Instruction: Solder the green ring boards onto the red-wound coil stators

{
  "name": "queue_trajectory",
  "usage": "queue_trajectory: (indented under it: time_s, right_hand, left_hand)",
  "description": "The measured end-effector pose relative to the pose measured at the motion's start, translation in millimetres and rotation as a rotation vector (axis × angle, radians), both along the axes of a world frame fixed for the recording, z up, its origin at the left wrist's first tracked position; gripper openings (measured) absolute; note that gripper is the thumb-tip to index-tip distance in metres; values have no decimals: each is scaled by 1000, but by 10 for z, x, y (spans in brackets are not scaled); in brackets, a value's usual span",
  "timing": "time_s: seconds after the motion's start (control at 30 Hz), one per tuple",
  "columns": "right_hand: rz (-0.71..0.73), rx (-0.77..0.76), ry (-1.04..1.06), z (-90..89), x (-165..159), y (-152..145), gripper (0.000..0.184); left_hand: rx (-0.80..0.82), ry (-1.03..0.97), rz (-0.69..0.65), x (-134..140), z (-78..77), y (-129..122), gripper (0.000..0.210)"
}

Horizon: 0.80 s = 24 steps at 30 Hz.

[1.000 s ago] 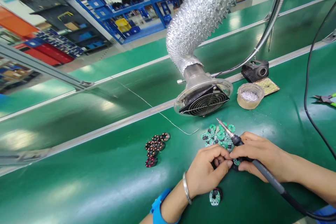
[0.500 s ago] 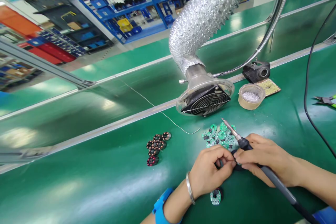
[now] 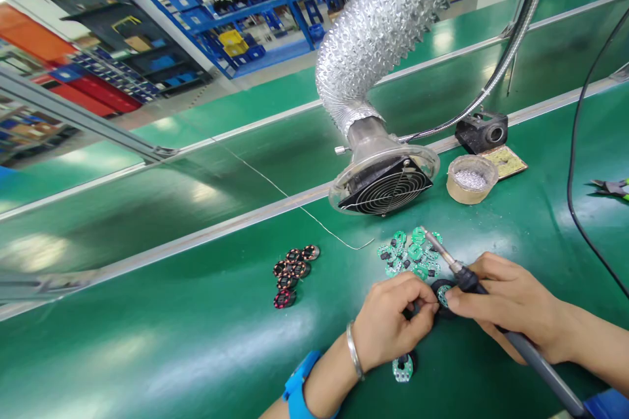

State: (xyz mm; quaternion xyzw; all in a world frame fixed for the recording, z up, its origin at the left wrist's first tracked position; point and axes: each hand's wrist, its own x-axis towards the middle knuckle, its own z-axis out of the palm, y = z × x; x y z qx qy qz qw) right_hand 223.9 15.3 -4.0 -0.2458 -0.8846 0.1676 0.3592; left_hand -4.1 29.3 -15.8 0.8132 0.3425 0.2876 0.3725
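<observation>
My right hand [image 3: 515, 304] grips a soldering iron [image 3: 533, 360], its bare metal tip pointing up and left over the pile of boards. Beneath my right fingertips sits a round black part with a green circuit board [image 3: 443, 294] on it, partly covered by the hand. My left hand [image 3: 396, 314] is closed in a pinch at the left edge of that part; whatever lies between thumb and forefinger is too small to make out. Below my left wrist lies a similar part with a green board [image 3: 403, 368].
Loose green circuit boards [image 3: 415, 253] lie behind my hands, copper-wound coils [image 3: 292, 268] to the left. A fume extractor [image 3: 386, 186] hangs above a solder wire [image 3: 324, 226]. Farther right are a tub of metal shavings [image 3: 469, 191], an iron stand [image 3: 484, 132], a cable [image 3: 574, 170] and pliers [image 3: 612, 190].
My right hand has drawn slightly right and down with the soldering iron, uncovering more of the round part's green board. My left hand stays pinched at almost the same spot.
</observation>
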Motion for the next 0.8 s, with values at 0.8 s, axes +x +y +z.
queue_trajectory:
  time_s: [0.8]
  right_hand:
    - [-267,-97,110,256,-58,-354,23]
  left_hand:
    - [84,26,7,16,-9,-10,8]
